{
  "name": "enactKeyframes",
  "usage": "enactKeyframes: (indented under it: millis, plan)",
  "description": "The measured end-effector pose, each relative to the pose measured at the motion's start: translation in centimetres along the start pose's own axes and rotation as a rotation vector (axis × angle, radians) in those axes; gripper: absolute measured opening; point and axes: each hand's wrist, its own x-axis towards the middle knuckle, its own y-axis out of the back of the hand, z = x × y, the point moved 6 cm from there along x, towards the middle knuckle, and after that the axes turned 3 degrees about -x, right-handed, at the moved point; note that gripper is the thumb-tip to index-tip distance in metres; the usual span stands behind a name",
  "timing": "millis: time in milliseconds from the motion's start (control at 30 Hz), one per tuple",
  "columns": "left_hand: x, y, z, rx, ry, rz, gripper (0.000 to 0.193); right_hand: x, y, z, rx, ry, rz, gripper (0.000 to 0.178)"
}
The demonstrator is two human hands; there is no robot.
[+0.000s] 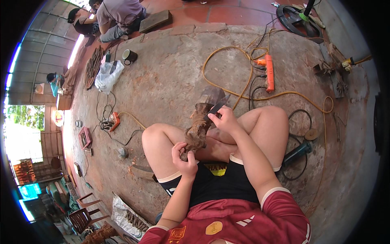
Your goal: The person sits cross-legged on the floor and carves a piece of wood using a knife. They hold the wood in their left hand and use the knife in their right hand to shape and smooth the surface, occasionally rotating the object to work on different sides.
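A brown carved wooden piece (198,127) stands tilted between my bent legs, its surface knotted and uneven. My left hand (185,159) is closed around its near, lower end. My right hand (224,120) pinches a dark flat strip (217,106) against the upper right side of the carving; whether it is an abrasive sheet or a blade, I cannot tell. Just beyond the carving's far end is a greyish, glossy block-like shape (212,96), partly covered by the strip. Parts of my left fingertips are hidden by the wood.
An orange power strip (269,73) with a looping yellow cable (227,47) lies ahead right. A green cylindrical tool (298,153) rests beside my right knee. Ahead left are a mug (129,57), a plastic bag (109,77) and a smaller orange socket block (115,121). People sit farther off, upper left.
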Motion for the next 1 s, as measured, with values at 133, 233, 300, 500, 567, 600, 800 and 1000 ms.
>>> enactKeyframes:
  millis: [133,233,300,500,567,600,800,1000]
  plan:
    - [-0.3,0.2,-0.4,-0.019,0.003,-0.002,0.03,0.3,1.2,-0.8,-0.021,-0.013,0.114,0.021]
    - [-0.5,0.1,-0.7,-0.044,0.006,-0.005,0.03,0.4,1.1,-0.2,0.062,-0.076,0.017,0.018]
    - [-0.6,0.0,-0.6,-0.043,0.0,-0.012,0.03,0.0,0.4,-0.5,0.096,-0.05,-0.098,0.017]
    - [-0.4,0.2,-0.5,-0.01,-0.004,-0.006,0.031,0.5,1.8,0.4,-0.037,-0.073,0.079,0.019]
    - [-0.2,0.3,-0.7,-0.04,0.008,0.012,0.031,0.6,1.1,1.3,0.129,-0.159,0.0,0.02]
    - [-0.2,0.4,-1.1,-0.05,0.023,0.017,0.031,0.4,0.4,1.6,0.193,-0.204,-0.076,0.021]
    - [0.3,0.9,-2.1,-0.12,0.136,0.054,0.03,0.1,-0.4,3.2,0.125,-0.332,-0.11,0.024]
    - [0.7,1.5,-3.2,-0.118,0.149,0.067,0.031,0.4,-0.4,2.9,0.24,-0.361,-0.096,0.029]
